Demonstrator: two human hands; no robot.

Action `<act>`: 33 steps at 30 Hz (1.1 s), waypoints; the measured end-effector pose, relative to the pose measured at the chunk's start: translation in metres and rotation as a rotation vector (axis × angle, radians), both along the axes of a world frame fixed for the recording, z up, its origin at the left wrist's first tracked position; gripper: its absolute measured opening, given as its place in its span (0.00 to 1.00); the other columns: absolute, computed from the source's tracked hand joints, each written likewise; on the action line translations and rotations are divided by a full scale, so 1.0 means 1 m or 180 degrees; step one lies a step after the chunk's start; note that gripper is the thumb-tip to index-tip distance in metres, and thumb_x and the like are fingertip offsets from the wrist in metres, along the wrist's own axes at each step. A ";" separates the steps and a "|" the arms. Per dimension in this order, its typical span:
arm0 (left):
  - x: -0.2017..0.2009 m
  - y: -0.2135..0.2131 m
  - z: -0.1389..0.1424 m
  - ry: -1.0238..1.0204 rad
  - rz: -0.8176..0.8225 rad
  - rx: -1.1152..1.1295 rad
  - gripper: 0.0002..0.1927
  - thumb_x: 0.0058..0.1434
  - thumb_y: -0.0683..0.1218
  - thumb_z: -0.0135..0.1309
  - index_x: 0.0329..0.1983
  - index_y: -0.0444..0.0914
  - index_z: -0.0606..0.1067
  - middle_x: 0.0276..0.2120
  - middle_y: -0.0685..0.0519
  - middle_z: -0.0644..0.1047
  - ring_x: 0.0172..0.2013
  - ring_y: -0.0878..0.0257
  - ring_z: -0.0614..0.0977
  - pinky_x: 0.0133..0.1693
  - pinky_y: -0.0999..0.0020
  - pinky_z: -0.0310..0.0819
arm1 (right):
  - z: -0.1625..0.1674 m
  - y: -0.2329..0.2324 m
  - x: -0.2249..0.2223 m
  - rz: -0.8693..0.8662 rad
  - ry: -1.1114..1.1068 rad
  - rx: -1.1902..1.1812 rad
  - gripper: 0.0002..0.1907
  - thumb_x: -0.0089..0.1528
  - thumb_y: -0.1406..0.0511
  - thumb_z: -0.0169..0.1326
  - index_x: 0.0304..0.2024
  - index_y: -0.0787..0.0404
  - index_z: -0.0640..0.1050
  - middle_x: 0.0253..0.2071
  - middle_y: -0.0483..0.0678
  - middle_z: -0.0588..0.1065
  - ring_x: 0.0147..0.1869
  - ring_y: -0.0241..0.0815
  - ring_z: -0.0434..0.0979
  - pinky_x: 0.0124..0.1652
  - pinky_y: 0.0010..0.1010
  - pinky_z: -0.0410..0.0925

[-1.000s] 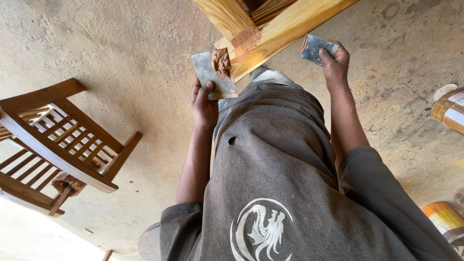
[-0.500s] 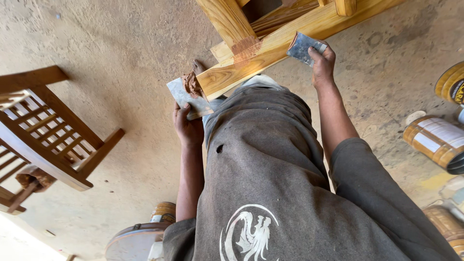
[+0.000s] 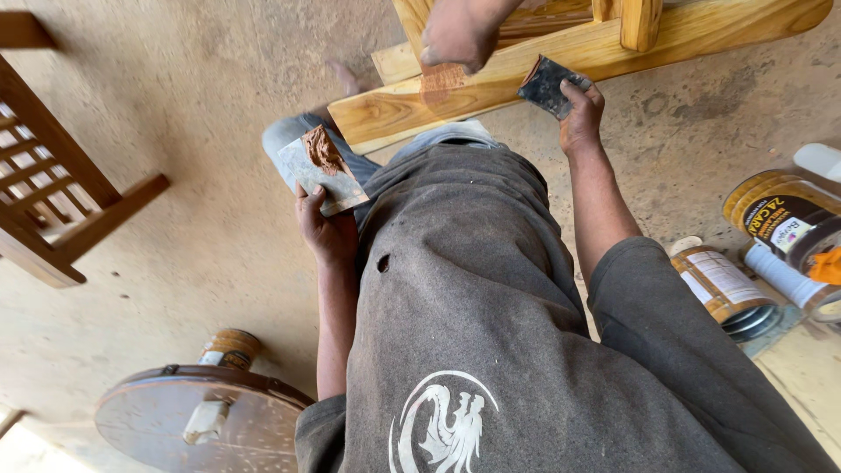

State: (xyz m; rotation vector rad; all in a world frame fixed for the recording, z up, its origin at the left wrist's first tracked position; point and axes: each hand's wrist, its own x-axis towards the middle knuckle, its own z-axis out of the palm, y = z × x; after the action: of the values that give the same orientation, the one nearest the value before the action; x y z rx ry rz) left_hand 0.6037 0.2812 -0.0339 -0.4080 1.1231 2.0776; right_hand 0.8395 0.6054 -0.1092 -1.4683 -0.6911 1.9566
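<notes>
Here, a person in a grey shirt works over a pale wooden frame [image 3: 561,66] lying on the concrete floor [image 3: 201,114]. The left hand [image 3: 326,229] is closed around the lower edge of a flat board [image 3: 322,172], tilted face-up short of the frame so the lump of reddish-brown filler paste [image 3: 322,149] stays on it and within reach. The right hand [image 3: 582,114] pinches a dark scraper blade [image 3: 545,85], its edge touching the frame's long rail, held flat-on, seemingly to press paste into the wood. A reddish smear [image 3: 445,83] on the rail, just beside the blade, matches the paste.

Another person's hand [image 3: 460,33] comes in above the frame, fingers curled down over the smeared spot; what it grips, if anything, cannot be told.

Well apart from the frame on the person's left stands a darker slatted wooden chair [image 3: 53,175]. Far below the frame in view, a round wooden stool top [image 3: 193,420] sits with a small tin [image 3: 229,347] touching its edge. On the other side of the frame, near the right elbow, several labelled cans [image 3: 723,280] and a white-capped container [image 3: 819,159] cluster on the floor, close enough to draw from.
</notes>
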 end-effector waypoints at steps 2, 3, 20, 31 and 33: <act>0.006 -0.004 -0.001 0.0041 0.0021 -0.0079 0.28 0.65 0.40 0.44 0.70 0.32 0.64 0.59 0.44 0.73 0.59 0.54 0.76 0.64 0.56 0.70 | 0.001 0.001 -0.001 0.0078 -0.0095 -0.0022 0.12 0.63 0.72 0.56 0.50 0.67 0.77 0.46 0.51 0.79 0.50 0.43 0.82 0.52 0.36 0.78; 0.009 -0.006 -0.003 0.0052 0.0024 -0.0050 0.27 0.65 0.40 0.44 0.69 0.32 0.64 0.59 0.44 0.73 0.59 0.54 0.76 0.64 0.56 0.70 | 0.001 0.002 -0.002 0.0105 -0.0103 -0.0020 0.13 0.62 0.72 0.56 0.50 0.67 0.77 0.46 0.51 0.80 0.50 0.43 0.82 0.52 0.36 0.78; 0.027 -0.005 0.000 0.0073 0.0415 0.0054 0.26 0.66 0.41 0.45 0.68 0.32 0.66 0.58 0.45 0.75 0.59 0.56 0.77 0.64 0.58 0.71 | -0.015 0.015 0.006 0.0305 -0.0531 0.0190 0.14 0.60 0.75 0.58 0.49 0.70 0.79 0.46 0.51 0.80 0.47 0.42 0.82 0.49 0.31 0.76; 0.024 -0.009 -0.002 -0.0065 0.0398 -0.0138 0.23 0.68 0.41 0.45 0.66 0.33 0.66 0.56 0.45 0.75 0.56 0.56 0.78 0.61 0.57 0.74 | -0.019 0.011 0.004 0.0295 -0.0558 0.0127 0.13 0.59 0.74 0.57 0.47 0.70 0.78 0.43 0.51 0.80 0.44 0.43 0.83 0.45 0.32 0.78; 0.023 -0.008 0.001 -0.0059 0.0337 -0.0139 0.22 0.68 0.41 0.45 0.66 0.33 0.66 0.56 0.45 0.75 0.56 0.57 0.78 0.61 0.57 0.74 | -0.018 0.009 0.005 0.0283 -0.0480 0.0186 0.12 0.60 0.74 0.57 0.47 0.70 0.78 0.43 0.52 0.80 0.44 0.42 0.82 0.46 0.32 0.77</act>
State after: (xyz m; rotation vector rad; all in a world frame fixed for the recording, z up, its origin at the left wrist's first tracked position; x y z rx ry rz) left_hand 0.6262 0.2728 -0.0333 -0.5170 1.1603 2.1392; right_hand 0.8443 0.6145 -0.1277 -1.5854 -0.8865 1.8878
